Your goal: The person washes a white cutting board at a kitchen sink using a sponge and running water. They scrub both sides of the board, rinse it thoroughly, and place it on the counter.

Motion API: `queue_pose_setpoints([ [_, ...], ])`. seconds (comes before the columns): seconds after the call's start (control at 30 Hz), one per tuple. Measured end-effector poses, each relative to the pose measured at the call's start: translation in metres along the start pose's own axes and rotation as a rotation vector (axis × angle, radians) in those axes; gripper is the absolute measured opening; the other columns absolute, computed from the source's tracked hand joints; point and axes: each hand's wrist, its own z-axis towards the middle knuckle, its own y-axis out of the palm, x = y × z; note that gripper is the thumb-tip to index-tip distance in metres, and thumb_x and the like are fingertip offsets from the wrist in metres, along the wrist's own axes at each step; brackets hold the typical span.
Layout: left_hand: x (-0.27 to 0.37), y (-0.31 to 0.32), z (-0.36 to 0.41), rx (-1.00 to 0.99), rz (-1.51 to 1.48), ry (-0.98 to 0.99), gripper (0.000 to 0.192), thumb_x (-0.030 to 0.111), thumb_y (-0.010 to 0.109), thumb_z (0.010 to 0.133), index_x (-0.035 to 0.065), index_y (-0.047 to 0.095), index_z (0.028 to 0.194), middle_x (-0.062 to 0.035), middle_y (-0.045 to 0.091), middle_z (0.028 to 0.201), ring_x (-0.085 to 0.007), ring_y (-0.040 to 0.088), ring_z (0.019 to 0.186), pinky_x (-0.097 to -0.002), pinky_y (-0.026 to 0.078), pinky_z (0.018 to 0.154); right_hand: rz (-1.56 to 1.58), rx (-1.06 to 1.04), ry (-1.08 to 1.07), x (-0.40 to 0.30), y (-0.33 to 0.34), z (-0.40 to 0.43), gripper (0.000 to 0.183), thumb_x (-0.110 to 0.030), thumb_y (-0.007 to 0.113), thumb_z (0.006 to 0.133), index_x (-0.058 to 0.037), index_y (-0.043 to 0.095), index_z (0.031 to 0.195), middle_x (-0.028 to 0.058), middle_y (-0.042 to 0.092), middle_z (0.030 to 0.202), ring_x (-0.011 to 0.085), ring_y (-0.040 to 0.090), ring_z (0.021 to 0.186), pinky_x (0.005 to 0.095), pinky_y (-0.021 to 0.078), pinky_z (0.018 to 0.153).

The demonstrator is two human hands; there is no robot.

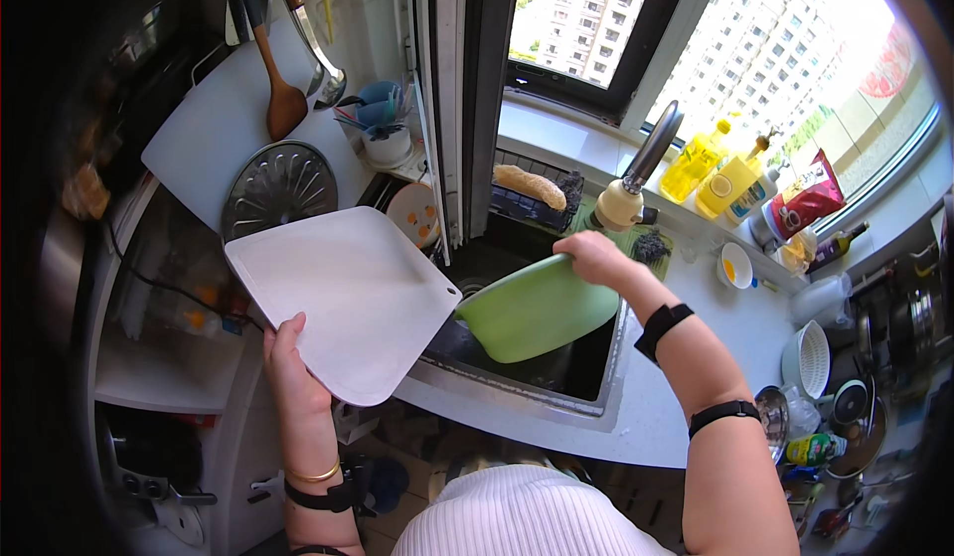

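Note:
My left hand grips one edge of a white cutting board, its broad face turned up and a small hole near its right corner. The board is held in the air left of the sink. Over the sink, my right hand holds a green plastic basin by its rim. The basin tilts with its outer side towards me, so its inside is hidden. Behind my right hand rises the faucet, with a cream-coloured body and a grey metallic upper part.
A loofah rests on a black rack behind the sink. Yellow bottles line the windowsill. A small white bowl and a white colander stand on the right counter. Utensils, including a wooden spatula, hang at upper left above a ribbed metal lid.

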Motion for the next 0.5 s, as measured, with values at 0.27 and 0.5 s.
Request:
queue_pose_setpoints([
  [0.27, -0.002, -0.014, 0.004, 0.038, -0.031, -0.063, 0.045, 0.008, 0.047, 0.08, -0.0038, 0.043, 0.123, -0.0165, 0.052, 0.119, -0.029, 0.051, 0.111, -0.0403, 0.042, 0.094, 0.065, -0.119, -0.096, -0.009, 0.143, -0.099, 0.031, -0.001, 0.06, 0.063, -0.0076, 0.052, 0.092, 0.0114, 0.053, 0.098, 0.0324, 0.048, 0.098, 0.0427, 0.041, 0.08],
  [0.5, -0.038, -0.024, -0.004, 0.002, -0.1, -0.285, 0.045, 0.006, 0.045, 0.079, -0.0032, 0.043, 0.123, -0.0176, 0.051, 0.119, -0.0307, 0.051, 0.11, -0.0426, 0.043, 0.094, 0.356, -0.44, -0.063, 0.023, 0.156, -0.084, 0.039, -0.005, 0.065, 0.069, -0.0049, 0.056, 0.107, 0.0136, 0.056, 0.103, 0.0309, 0.052, 0.101, 0.0377, 0.0425, 0.088],
])
